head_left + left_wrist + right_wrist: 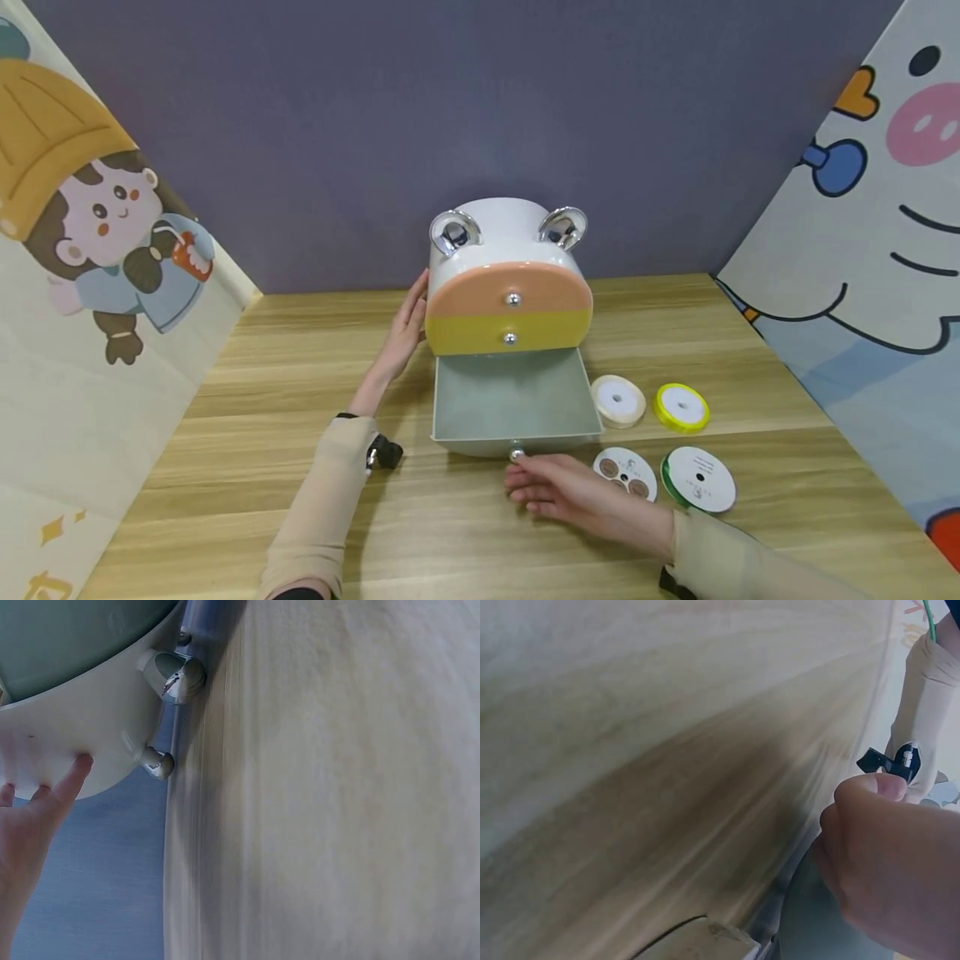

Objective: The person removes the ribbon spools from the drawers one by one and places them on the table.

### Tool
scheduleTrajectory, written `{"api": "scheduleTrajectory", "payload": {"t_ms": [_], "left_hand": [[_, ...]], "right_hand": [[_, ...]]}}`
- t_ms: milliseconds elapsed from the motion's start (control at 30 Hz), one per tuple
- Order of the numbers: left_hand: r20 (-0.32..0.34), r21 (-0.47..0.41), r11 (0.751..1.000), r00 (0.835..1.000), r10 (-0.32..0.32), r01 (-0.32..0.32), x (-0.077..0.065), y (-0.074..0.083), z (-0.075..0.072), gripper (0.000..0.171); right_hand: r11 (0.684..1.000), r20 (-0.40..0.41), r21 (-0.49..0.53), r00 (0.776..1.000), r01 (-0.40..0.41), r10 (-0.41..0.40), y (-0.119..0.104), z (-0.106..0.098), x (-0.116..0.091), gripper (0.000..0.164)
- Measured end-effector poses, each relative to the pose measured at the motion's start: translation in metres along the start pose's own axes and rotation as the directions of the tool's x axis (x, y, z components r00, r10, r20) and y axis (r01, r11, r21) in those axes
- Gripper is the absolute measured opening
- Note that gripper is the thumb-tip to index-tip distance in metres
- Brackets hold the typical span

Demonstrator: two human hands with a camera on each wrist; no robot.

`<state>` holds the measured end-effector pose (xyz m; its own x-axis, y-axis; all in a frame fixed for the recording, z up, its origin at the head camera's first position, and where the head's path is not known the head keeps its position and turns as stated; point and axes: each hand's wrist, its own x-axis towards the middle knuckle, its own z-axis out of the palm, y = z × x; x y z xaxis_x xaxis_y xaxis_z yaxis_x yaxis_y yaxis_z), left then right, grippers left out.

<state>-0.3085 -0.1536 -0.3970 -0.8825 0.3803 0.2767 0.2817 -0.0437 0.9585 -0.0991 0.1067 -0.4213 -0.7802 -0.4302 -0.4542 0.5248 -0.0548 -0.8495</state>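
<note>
A small white drawer cabinet [504,229] with chrome ring ears stands against the back wall. Its orange drawer front [480,292] and yellow drawer front [468,335] are closed, while the grey-green bottom drawer [513,404] is pulled out and holds nothing visible. My left hand [403,337] rests with extended fingers on the cabinet's left side; the left wrist view shows those fingertips [84,763] against the white shell. At the drawer's front, my right hand [562,490] pinches the round silver knob [517,455] between thumb and fingers. The right wrist view hides the knob behind the hand [892,847].
Right of the drawer lie a cream ribbon spool [618,401], a yellow ribbon spool [682,407], a white spool with brown windows [625,474] and a green ribbon spool [699,479]. The wood-grain table [262,433] meets a purple-grey wall behind and printed panels at both sides.
</note>
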Motion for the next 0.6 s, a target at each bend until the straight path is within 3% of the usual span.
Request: {"api": "scheduleTrajectory", "payload": {"t_ms": [300,600], "left_hand": [[-0.003,0.009,1.000,1.000,-0.006,0.006,-0.0015,0.0003,-0.0009,0.052],[0.000,-0.004,1.000,1.000,0.000,0.000,-0.0010,-0.0011,-0.0009,0.052]], "right_hand": [[1.000,-0.007,0.017,1.000,-0.012,0.012,-0.0021,-0.0029,0.0096,0.031],[0.999,0.038,0.040,0.999,-0.021,0.020,-0.0063,-0.0042,0.0104,0.026]]}}
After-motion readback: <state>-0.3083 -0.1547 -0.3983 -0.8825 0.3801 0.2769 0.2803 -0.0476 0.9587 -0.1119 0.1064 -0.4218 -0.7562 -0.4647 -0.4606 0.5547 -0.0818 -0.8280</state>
